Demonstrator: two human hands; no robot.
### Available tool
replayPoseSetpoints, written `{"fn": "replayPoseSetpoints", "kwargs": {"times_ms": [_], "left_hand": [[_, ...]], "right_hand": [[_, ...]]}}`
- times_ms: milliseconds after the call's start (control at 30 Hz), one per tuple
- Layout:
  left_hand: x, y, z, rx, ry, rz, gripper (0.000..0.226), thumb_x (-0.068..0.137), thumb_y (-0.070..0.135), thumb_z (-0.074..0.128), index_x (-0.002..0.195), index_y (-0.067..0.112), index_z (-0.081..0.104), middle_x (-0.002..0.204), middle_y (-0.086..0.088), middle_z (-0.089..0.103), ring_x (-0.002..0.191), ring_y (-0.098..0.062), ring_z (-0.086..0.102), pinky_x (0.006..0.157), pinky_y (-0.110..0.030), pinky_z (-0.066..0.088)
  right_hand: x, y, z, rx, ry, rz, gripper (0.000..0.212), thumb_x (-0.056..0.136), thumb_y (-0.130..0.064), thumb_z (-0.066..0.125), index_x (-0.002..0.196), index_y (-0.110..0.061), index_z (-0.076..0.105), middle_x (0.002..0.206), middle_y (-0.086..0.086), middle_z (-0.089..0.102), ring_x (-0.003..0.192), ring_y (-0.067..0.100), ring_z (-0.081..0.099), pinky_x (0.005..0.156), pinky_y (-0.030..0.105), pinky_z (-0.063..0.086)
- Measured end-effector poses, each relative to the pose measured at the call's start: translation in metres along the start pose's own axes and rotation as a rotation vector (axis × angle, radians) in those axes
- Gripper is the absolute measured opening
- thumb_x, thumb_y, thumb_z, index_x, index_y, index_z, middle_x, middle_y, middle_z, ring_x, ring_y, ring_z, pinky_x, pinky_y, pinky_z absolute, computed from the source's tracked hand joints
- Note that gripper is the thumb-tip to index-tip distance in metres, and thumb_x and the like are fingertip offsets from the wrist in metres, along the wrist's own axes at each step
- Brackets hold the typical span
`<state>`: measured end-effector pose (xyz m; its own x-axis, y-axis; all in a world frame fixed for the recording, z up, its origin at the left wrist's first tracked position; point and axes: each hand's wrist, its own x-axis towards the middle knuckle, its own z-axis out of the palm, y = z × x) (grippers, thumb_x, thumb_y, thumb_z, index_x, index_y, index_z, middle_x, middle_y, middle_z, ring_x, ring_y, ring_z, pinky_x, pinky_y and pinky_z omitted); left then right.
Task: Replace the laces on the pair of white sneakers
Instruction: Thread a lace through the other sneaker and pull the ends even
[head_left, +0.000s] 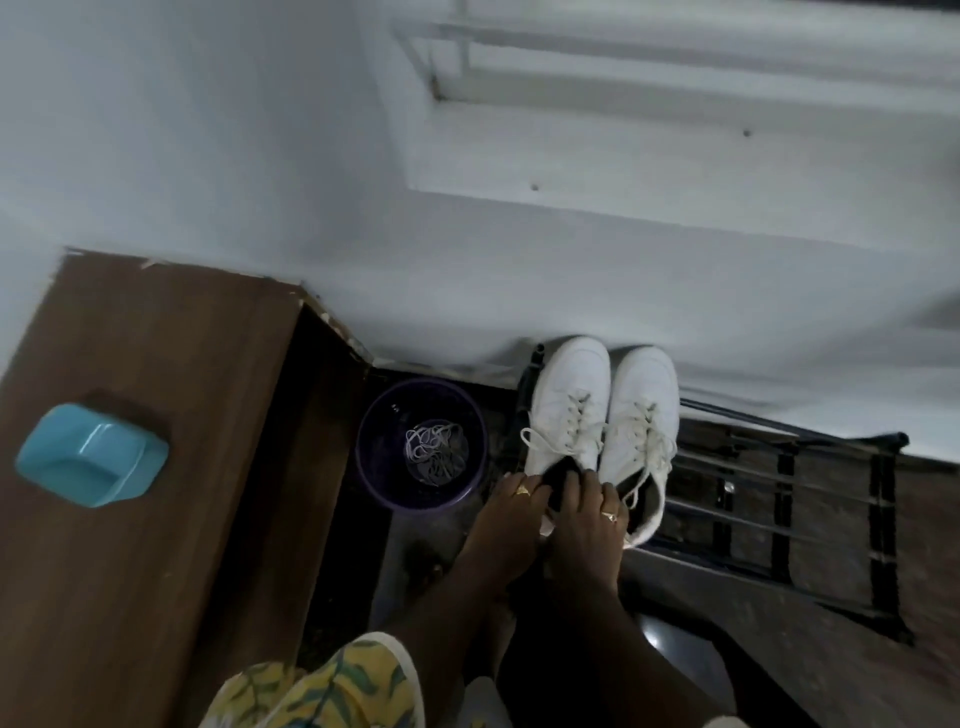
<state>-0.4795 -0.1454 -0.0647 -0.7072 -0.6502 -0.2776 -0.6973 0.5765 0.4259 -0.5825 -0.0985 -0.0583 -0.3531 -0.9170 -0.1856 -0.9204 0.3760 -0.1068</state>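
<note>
Two white sneakers stand side by side on a black metal rack (779, 467), toes toward the wall. The left sneaker (571, 395) and the right sneaker (647, 410) both carry white laces. My left hand (511, 512) grips the heel end of the left sneaker, its fingers curled over the collar. My right hand (589, 512) lies over the gap between both heels, with fingers hooked into the dark opening of the left shoe. A purple bucket (374, 467) to the left of the shoes holds a tangle of loose white laces (434, 452).
A brown wooden cabinet top (156, 415) fills the left side, with a light blue plastic container (91, 462) on it. A white wall and a window ledge (675, 171) rise behind the rack. The floor below is dark. My patterned sleeve (332, 686) shows at the bottom.
</note>
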Motion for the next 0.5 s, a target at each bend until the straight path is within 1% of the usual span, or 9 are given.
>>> {"fn": "replayPoseSetpoints", "kwargs": {"times_ms": [67, 133, 200, 267, 300, 367, 433, 467, 500], "left_hand": [[-0.015, -0.020, -0.009, 0.052, 0.077, 0.011, 0.041, 0.079, 0.029, 0.045, 0.112, 0.010, 0.061, 0.105, -0.004, 0.062, 0.099, -0.023, 0.057, 0.095, -0.034, 0.039], [-0.036, -0.049, -0.023, 0.108, 0.149, -0.078, 0.044, 0.081, 0.030, 0.047, 0.118, 0.011, 0.060, 0.113, -0.005, 0.062, 0.105, -0.022, 0.057, 0.100, -0.033, 0.033], [-0.064, -0.077, -0.044, 0.044, 0.298, -0.260, 0.045, 0.082, 0.032, 0.046, 0.117, 0.010, 0.062, 0.114, -0.006, 0.064, 0.105, -0.023, 0.061, 0.101, -0.029, 0.032], [-0.099, -0.109, -0.071, -0.207, 0.598, -0.566, 0.035, 0.086, 0.025, 0.045, 0.112, 0.012, 0.064, 0.106, 0.001, 0.065, 0.100, -0.020, 0.063, 0.088, -0.016, 0.040], [-0.115, -0.126, -0.086, -0.340, 0.696, -0.752, 0.029, 0.090, 0.021, 0.046, 0.112, 0.014, 0.062, 0.104, 0.003, 0.063, 0.100, -0.020, 0.061, 0.081, -0.011, 0.041], [-0.145, -0.158, -0.104, -0.398, 0.779, -1.021, 0.029, 0.094, 0.021, 0.044, 0.117, 0.008, 0.058, 0.111, -0.009, 0.061, 0.106, -0.028, 0.058, 0.085, -0.024, 0.043], [-0.169, -0.198, -0.122, -0.406, 0.951, -1.191, 0.041, 0.092, 0.019, 0.039, 0.125, -0.001, 0.052, 0.118, -0.019, 0.058, 0.110, -0.033, 0.055, 0.089, -0.030, 0.039], [-0.181, -0.219, -0.132, -0.407, 1.043, -1.277, 0.044, 0.091, 0.015, 0.040, 0.131, -0.002, 0.047, 0.122, -0.021, 0.056, 0.112, -0.035, 0.053, 0.091, -0.032, 0.037], [-0.193, -0.242, -0.138, -0.405, 1.083, -1.355, 0.045, 0.092, 0.010, 0.043, 0.136, -0.002, 0.043, 0.124, -0.023, 0.054, 0.113, -0.037, 0.052, 0.092, -0.036, 0.037]], "right_hand": [[0.004, -0.030, -0.007, 0.055, 0.044, -0.174, 0.032, 0.078, -0.019, 0.047, 0.108, -0.009, 0.051, 0.106, 0.016, 0.060, 0.089, 0.036, 0.059, 0.075, 0.044, 0.050], [0.012, -0.069, -0.014, 0.123, 0.070, -0.321, 0.028, 0.077, -0.018, 0.049, 0.104, -0.010, 0.050, 0.099, 0.015, 0.063, 0.082, 0.034, 0.060, 0.067, 0.041, 0.050], [0.020, -0.113, -0.015, 0.175, 0.008, -0.480, 0.036, 0.071, -0.021, 0.062, 0.104, -0.011, 0.050, 0.096, 0.013, 0.063, 0.080, 0.030, 0.059, 0.063, 0.037, 0.048], [0.026, -0.164, -0.015, 0.175, -0.106, -0.647, 0.056, 0.058, -0.025, 0.077, 0.105, -0.011, 0.051, 0.092, 0.011, 0.064, 0.076, 0.027, 0.060, 0.059, 0.032, 0.048], [0.027, -0.190, -0.016, 0.163, -0.143, -0.707, 0.057, 0.056, -0.025, 0.077, 0.105, -0.010, 0.052, 0.086, 0.009, 0.063, 0.070, 0.027, 0.061, 0.055, 0.031, 0.047], [0.026, -0.243, -0.017, 0.151, -0.147, -0.821, 0.045, 0.057, -0.024, 0.075, 0.097, -0.012, 0.060, 0.073, 0.005, 0.061, 0.057, 0.024, 0.061, 0.046, 0.027, 0.044], [0.020, -0.293, -0.022, 0.189, -0.170, -0.912, 0.025, 0.068, -0.027, 0.067, 0.089, -0.014, 0.066, 0.069, 0.004, 0.060, 0.051, 0.025, 0.060, 0.042, 0.025, 0.042], [0.017, -0.316, -0.022, 0.227, -0.179, -0.944, 0.025, 0.075, -0.030, 0.058, 0.092, -0.014, 0.068, 0.075, 0.007, 0.062, 0.055, 0.027, 0.062, 0.046, 0.027, 0.045], [0.013, -0.337, -0.024, 0.259, -0.237, -0.952, 0.031, 0.083, -0.031, 0.052, 0.103, -0.014, 0.067, 0.086, 0.011, 0.064, 0.067, 0.030, 0.065, 0.056, 0.031, 0.050]]}}
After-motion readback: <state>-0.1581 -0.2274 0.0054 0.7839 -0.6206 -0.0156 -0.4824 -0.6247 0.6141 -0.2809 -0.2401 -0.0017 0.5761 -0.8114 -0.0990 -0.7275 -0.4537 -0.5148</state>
